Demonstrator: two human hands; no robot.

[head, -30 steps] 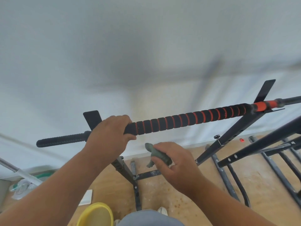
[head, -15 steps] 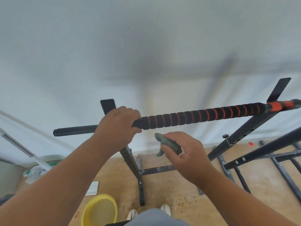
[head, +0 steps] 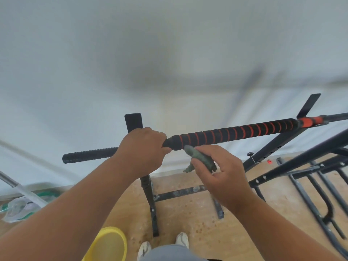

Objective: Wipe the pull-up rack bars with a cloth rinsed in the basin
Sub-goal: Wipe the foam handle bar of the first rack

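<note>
Cloth [head: 199, 160] risen to bar [head: 235, 133]; fingers [head: 202, 165] half-hide it.

The yellow basin [head: 108, 245] (lower part) is cut off by the bottom edge.

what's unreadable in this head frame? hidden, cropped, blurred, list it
Head view only:
- Bar under left hand: covered by the grip.
- Cloth: mostly hidden by right hand; contact with bar unclear.
- Yellow basin: cut by bottom edge and left forearm; contents unseen.
- Bar's right end: cropped by frame edge.
</note>
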